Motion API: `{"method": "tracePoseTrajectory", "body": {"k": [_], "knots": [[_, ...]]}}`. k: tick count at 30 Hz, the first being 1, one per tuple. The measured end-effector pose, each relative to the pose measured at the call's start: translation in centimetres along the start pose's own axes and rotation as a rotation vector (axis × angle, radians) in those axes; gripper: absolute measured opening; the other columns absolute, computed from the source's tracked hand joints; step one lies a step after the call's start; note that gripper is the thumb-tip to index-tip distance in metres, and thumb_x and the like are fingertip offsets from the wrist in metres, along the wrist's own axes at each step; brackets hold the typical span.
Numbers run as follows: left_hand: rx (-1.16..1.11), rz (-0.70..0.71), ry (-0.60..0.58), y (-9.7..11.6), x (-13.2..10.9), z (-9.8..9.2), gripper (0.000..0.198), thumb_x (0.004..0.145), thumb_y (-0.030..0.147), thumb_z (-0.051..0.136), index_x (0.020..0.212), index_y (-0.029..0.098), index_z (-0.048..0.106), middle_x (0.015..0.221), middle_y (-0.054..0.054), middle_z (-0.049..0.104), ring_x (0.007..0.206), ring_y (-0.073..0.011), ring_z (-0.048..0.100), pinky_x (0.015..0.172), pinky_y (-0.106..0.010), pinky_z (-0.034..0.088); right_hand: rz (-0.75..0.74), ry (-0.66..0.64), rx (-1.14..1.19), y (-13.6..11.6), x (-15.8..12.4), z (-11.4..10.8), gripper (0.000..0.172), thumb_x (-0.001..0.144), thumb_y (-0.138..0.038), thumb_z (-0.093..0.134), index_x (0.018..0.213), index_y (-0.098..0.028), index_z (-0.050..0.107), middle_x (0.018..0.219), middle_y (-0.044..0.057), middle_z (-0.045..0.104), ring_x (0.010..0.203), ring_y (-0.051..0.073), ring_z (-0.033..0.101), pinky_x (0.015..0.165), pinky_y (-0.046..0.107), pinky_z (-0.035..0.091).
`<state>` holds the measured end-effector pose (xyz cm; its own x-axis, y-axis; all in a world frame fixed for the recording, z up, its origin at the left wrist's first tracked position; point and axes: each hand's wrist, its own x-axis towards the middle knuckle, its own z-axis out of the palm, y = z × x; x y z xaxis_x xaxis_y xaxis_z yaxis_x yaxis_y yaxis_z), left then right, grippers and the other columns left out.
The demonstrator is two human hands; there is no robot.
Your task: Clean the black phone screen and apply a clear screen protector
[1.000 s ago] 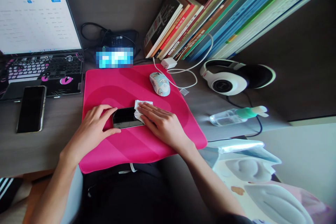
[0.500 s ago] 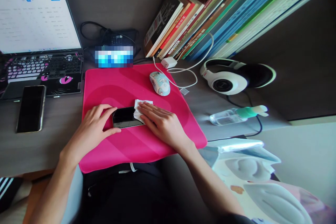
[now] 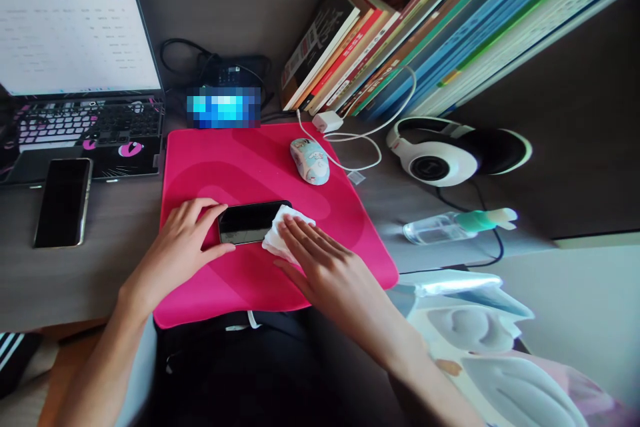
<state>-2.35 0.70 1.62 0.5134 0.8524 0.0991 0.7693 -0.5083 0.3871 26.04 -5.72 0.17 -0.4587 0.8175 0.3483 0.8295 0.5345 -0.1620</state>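
A black phone (image 3: 247, 222) lies screen up on a pink mat (image 3: 250, 160) near the desk's front edge. My left hand (image 3: 183, 240) grips the phone's left end between thumb and fingers. My right hand (image 3: 330, 267) lies flat with fingers stretched out, pressing a crumpled white wipe (image 3: 285, 233) onto the phone's right end. The wipe hides that end of the screen.
A patterned mouse (image 3: 310, 160) sits on the mat's far side. A second phone (image 3: 63, 201) lies left of the mat before an open laptop (image 3: 75, 67). White headphones (image 3: 450, 153), a small spray bottle (image 3: 450, 227), a charger cable (image 3: 345, 140) and leaning books (image 3: 400, 33) stand right.
My right hand has slid the wipe toward me and down across the phone's right end, and more of the screen's top edge shows. My left hand has kept its hold.
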Motion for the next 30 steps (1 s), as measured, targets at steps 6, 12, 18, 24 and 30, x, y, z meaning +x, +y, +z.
{"method": "tracePoseTrajectory", "body": {"k": [6, 12, 18, 24, 30], "knots": [[-0.002, 0.004, -0.001, -0.1, -0.2, 0.1, 0.062, 0.102, 0.052, 0.068, 0.157, 0.031, 0.048, 0.151, -0.01, 0.054, 0.142, -0.0332, 0.053, 0.121, -0.053, 0.045, 0.011, 0.017, 0.035, 1.0, 1.1, 1.4, 0.053, 0.11, -0.031, 0.058, 0.157, -0.008, 0.054, 0.157, 0.025, 0.058, 0.145, 0.038, 0.059, 0.119, 0.056, 0.056], [-0.008, 0.0, 0.003, -0.2, -0.1, 0.0, 0.063, 0.102, 0.051, 0.069, 0.157, 0.032, 0.048, 0.152, -0.009, 0.054, 0.142, -0.0337, 0.053, 0.12, -0.053, 0.045, 0.018, 0.059, 0.04, 0.9, 1.4, 2.3, 0.066, 0.107, -0.033, 0.064, 0.164, -0.008, 0.044, 0.159, 0.027, 0.055, 0.148, 0.039, 0.055, 0.12, 0.058, 0.054], [0.011, 0.004, -0.002, -0.2, -0.2, 0.1, 0.064, 0.101, 0.051, 0.07, 0.157, 0.031, 0.047, 0.152, -0.01, 0.054, 0.143, -0.0335, 0.053, 0.12, -0.052, 0.045, -0.002, 0.041, -0.002, 0.9, 1.5, 2.1, 0.065, 0.106, -0.036, 0.066, 0.159, -0.003, 0.049, 0.159, 0.029, 0.054, 0.146, 0.04, 0.057, 0.119, 0.056, 0.055], [0.0, -0.006, 0.004, -0.1, -0.1, 0.1, 0.063, 0.1, 0.05, 0.071, 0.157, 0.031, 0.05, 0.151, -0.01, 0.055, 0.141, -0.0348, 0.054, 0.118, -0.053, 0.047, -0.028, 0.047, -0.049, 1.0, 1.8, 1.9, 0.057, 0.108, -0.033, 0.062, 0.153, 0.001, 0.055, 0.155, 0.029, 0.059, 0.144, 0.038, 0.06, 0.117, 0.054, 0.057], [0.02, -0.001, -0.002, 0.0, 0.0, 0.0, 0.062, 0.101, 0.051, 0.07, 0.156, 0.029, 0.05, 0.15, -0.011, 0.056, 0.139, -0.0358, 0.056, 0.116, -0.055, 0.049, -0.028, 0.046, -0.055, 1.0, 1.7, 1.8, 0.057, 0.108, -0.029, 0.061, 0.157, -0.002, 0.051, 0.156, 0.028, 0.058, 0.144, 0.037, 0.061, 0.117, 0.053, 0.058]]}}
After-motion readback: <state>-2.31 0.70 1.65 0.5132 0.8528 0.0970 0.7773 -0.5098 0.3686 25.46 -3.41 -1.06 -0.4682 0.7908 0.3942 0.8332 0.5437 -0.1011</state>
